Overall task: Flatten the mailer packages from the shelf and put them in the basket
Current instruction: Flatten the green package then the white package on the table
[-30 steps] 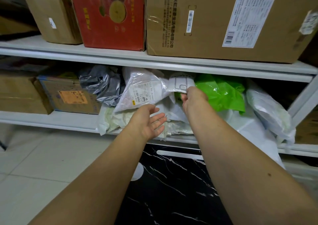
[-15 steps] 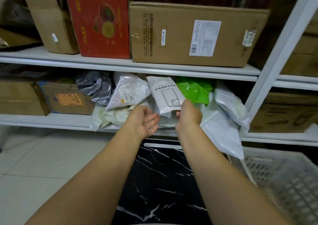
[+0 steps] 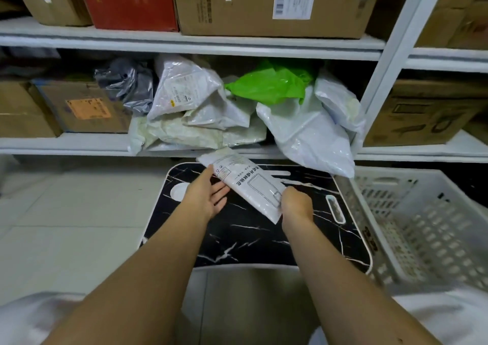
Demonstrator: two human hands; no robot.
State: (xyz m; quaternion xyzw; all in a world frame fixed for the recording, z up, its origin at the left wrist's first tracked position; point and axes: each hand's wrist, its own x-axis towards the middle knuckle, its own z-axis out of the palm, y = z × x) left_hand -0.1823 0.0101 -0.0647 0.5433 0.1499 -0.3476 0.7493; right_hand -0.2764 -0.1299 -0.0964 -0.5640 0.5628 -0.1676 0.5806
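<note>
The right hand [image 3: 295, 206] pinches the white mailer [image 3: 248, 186] near its lower end; the left hand [image 3: 208, 195], fingers spread, touches its upper edge. Above the black tabletop [image 3: 237, 239], the mailer's long axis slants from upper left to lower right.

- Lower centre of the frame: a black marbled board [image 3: 253, 236] lies mostly bare, giving open room around the two forearms.
- Centre: a white mailer [image 3: 248, 186] slants across the board's far part, held between the left hand [image 3: 206, 197] and right hand [image 3: 295, 204].
- Middle band: the shelf [image 3: 79, 142] opening is crammed with crumpled bags [image 3: 200, 112]; one white bag [image 3: 311, 138] overhangs the edge.
- Right: a white post [image 3: 383, 70] blocks sideways reach.
- Lower right: a white basket [image 3: 422, 223] stands open-topped beside the board.
</note>
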